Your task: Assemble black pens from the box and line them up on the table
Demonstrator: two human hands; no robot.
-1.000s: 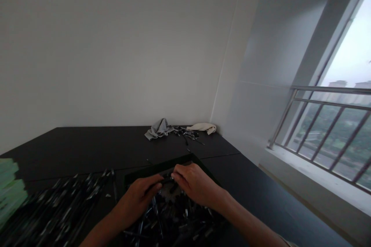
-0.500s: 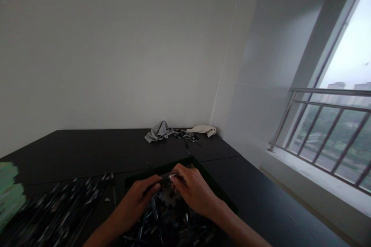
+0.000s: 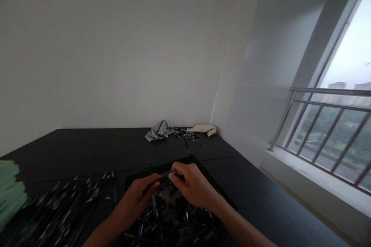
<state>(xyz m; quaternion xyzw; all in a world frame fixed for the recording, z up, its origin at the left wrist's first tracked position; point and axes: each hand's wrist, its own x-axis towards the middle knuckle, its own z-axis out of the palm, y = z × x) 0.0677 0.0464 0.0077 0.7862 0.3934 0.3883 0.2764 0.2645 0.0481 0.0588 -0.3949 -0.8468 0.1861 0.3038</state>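
Observation:
Both my hands meet over a dark tray (image 3: 208, 179) heaped with small dark metal parts (image 3: 174, 222). My left hand (image 3: 136, 200) is closed, pinching one end of a thin dark pen-like piece (image 3: 164, 177). My right hand (image 3: 193, 185) is closed too, its fingertips pinched on the other end of that piece, where a small bright tip shows. The dim light hides the fine detail of the piece.
A row of dark slim pieces (image 3: 58, 210) lies left of the tray on the black table (image 3: 87, 150). Green stacked items (image 3: 8, 189) sit at the far left edge. A grey cloth (image 3: 158, 130), loose parts and a cream cloth (image 3: 204, 129) lie in the far corner. A railed window (image 3: 333, 131) is on the right.
My hands have stayed together over the tray, shifting only slightly; the right fingertips have worked along the piece's end. The view has risen and fallen a little.

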